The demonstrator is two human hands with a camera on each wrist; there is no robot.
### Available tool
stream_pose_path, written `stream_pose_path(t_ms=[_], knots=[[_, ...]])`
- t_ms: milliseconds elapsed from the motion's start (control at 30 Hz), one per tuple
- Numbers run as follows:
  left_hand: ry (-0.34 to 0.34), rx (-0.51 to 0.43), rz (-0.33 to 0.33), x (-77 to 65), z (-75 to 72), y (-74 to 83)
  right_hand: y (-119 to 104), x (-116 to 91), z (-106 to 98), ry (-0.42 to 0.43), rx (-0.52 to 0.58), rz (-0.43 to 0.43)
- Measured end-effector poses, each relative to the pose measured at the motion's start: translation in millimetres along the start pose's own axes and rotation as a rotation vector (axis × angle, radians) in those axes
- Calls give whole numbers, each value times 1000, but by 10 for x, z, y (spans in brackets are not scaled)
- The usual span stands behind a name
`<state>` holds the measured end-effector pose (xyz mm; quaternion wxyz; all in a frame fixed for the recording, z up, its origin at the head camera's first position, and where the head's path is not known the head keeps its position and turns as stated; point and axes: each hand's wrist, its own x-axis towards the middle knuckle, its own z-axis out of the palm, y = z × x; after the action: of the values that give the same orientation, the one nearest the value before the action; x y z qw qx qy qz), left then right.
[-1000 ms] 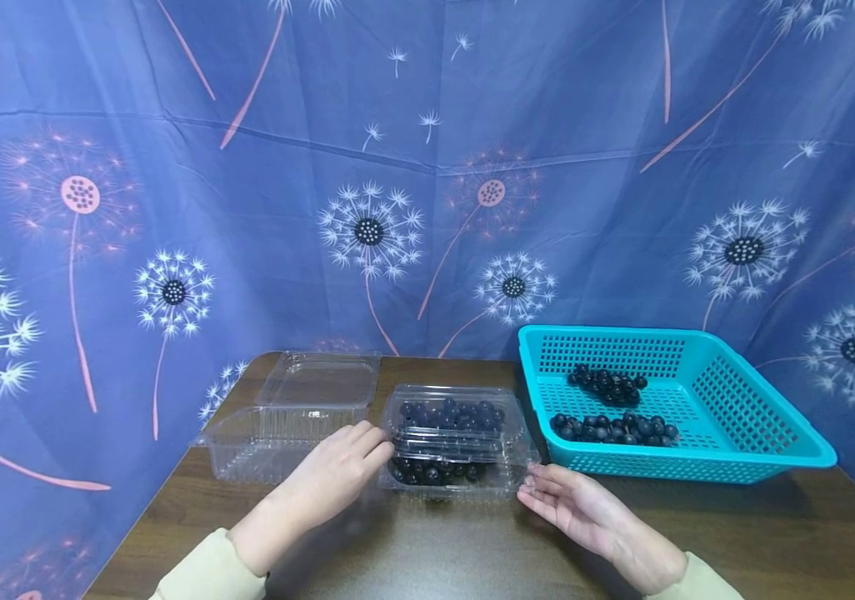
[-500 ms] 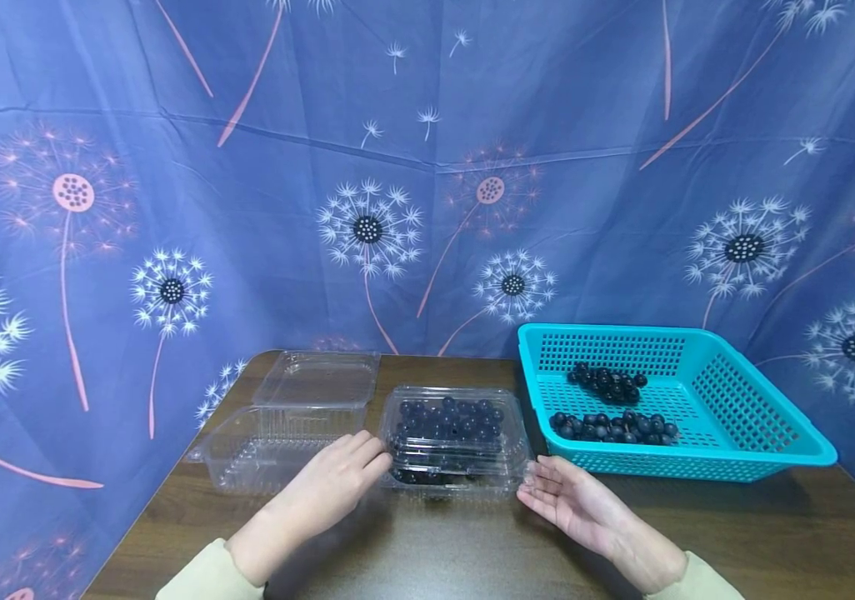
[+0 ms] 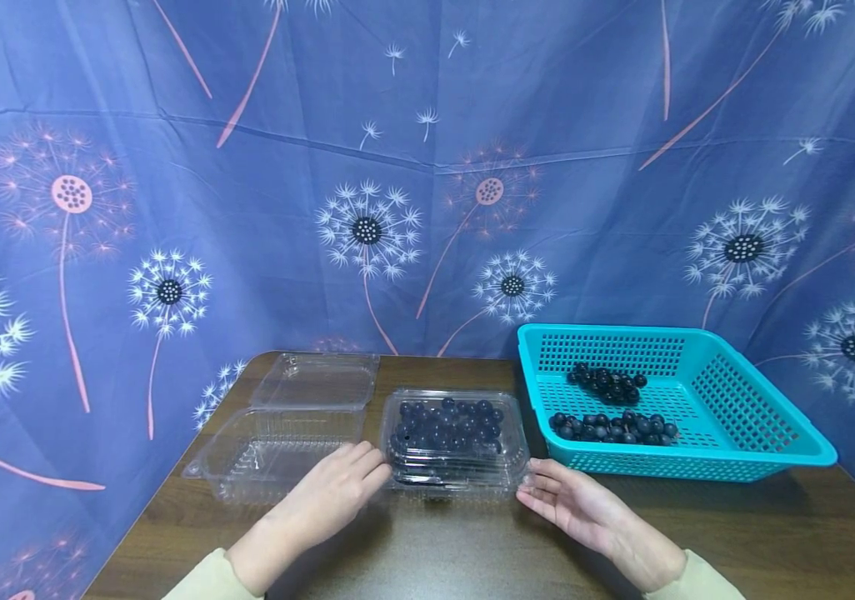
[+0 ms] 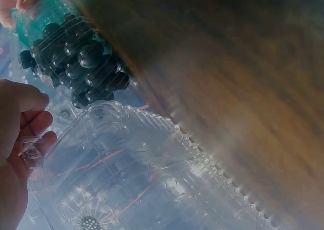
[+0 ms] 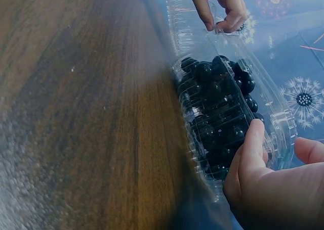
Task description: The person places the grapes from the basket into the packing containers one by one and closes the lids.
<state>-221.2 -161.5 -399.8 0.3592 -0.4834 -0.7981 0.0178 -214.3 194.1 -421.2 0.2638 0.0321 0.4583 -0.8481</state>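
A clear plastic clamshell box (image 3: 453,487) with dark grapes (image 3: 446,425) inside stands mid-table, its lid down over the fruit. At its near left corner my left hand (image 3: 345,479) has curled fingers, pinching the corner of the box in the right wrist view. My right hand (image 3: 577,508) lies against the near right corner, fingers mostly straight and the palm turned inward. In the right wrist view, a finger (image 5: 253,144) rests along the box wall and the thumb stands apart. Left of my left hand sits a second clamshell box (image 3: 277,454), lid folded back, with nothing in it.
A turquoise basket (image 3: 742,462) at the right holds two dark grape bunches (image 3: 611,429). The brown wooden table (image 3: 457,558) extends in front of the boxes. A blue dandelion-patterned cloth (image 3: 427,233) hangs directly behind.
The filled box's lid has come down lower at the front. My left hand has dropped slightly with it. The other box's front has sunk a little; my right hand has hardly moved.
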Motion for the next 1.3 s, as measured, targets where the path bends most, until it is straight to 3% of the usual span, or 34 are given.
stream_pose_path(t_ms=[300, 500, 933, 1300], knots=[[-31, -10, -16, -35, 23, 35, 21, 21, 37, 50, -104, -12], [-56, -5, -14, -37, 9, 44, 22, 30, 44, 59, -106, -10], [-90, 30, 15, -9, -29, 69, 23, 41, 36, 37, -129, -19], [-119, 35, -27, 23, -66, 127, 49, 36, 6, -28, -141, -59]])
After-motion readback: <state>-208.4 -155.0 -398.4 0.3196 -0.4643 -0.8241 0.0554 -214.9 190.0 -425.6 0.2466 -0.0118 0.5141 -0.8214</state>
